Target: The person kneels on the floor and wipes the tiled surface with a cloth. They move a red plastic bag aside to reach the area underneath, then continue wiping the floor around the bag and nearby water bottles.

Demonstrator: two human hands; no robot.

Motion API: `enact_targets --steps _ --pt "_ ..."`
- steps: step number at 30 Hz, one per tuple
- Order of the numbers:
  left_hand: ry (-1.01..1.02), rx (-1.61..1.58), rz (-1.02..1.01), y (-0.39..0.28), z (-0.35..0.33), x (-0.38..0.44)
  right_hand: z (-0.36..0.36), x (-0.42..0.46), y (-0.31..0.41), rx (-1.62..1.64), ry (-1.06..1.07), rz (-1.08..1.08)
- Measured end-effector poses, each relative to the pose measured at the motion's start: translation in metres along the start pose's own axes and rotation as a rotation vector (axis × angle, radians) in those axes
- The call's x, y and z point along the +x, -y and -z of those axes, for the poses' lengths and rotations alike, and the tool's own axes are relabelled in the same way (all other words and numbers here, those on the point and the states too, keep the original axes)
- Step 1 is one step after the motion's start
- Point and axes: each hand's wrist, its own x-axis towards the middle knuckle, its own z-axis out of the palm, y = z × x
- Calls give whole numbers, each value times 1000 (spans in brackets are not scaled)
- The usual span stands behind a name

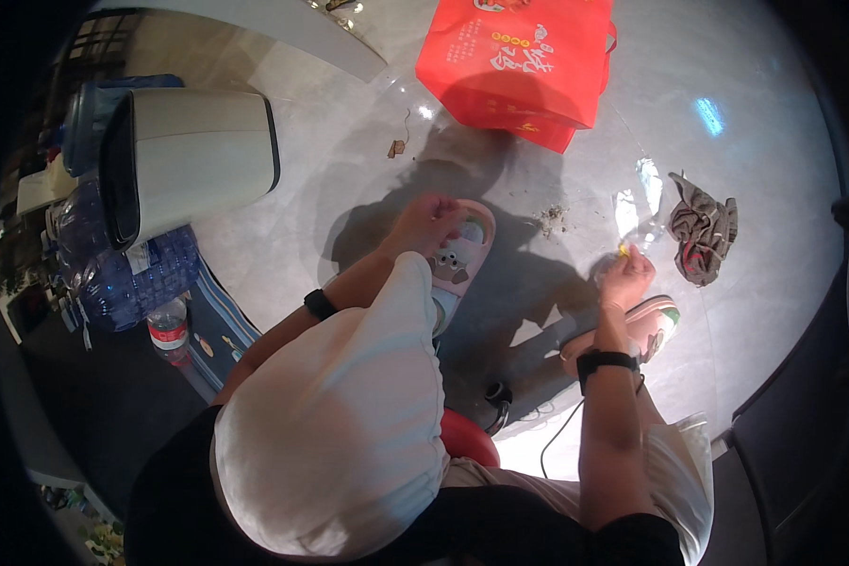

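Note:
My left hand (431,221) is over the toe of a pink slide sandal (460,247) with an animal face, worn on a foot. Its fingers are curled, and whether they grip anything cannot be told. At the right, my right hand (627,277) pinches a small yellow piece (623,250) joined to a clear, shiny plastic wrapper (627,212). The other pink slide sandal (656,327) lies just below this hand. A crumpled grey-brown cloth (704,230) is on the floor to the right, and a small heap of debris (553,219) lies between the hands.
A red bag (516,64) with printed writing stands ahead. At the left are a white bin (201,145), large blue water bottles (138,279) and a clear bottle with a red label (168,331). A dry scrap (396,148) lies on the floor. A black cable (560,433) runs near my right arm.

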Motion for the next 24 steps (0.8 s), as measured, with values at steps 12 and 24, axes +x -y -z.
enact_targets --steps 12,24 --pt "-354 304 -389 31 51 22 -14 -1 197 35 182 490" --pt "210 635 -660 -3 9 93 10 15 113 62 152 -14"
